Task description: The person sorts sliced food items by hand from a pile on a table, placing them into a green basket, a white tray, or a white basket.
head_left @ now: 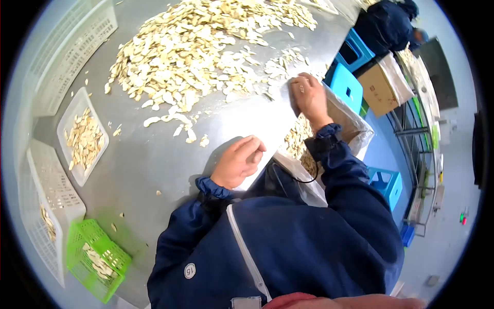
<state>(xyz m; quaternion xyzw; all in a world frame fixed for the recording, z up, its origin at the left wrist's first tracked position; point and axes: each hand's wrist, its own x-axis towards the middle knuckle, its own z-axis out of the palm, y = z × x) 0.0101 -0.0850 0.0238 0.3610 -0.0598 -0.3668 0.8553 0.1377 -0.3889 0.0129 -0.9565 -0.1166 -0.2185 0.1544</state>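
Note:
Pale dried slices (180,56) lie in a wide heap on the metal table (154,170). My left hand (239,160) rests near the table's front edge, fingers curled together; whether anything is between them is too small to tell. Farther right, my right hand (309,97) is at the table's right edge, its fingers bent down beside a few scattered slices, their tips partly hidden. Below my right hand a lined box (352,123) holds more slices (297,138) and stands against the table edge.
At the left are a white tray of slices (77,172), white baskets (67,198) and a green basket (92,226). Blue stools (346,85), a cardboard box (378,90) and metal racks stand to the right. A person in dark clothes (383,26) is at the upper right.

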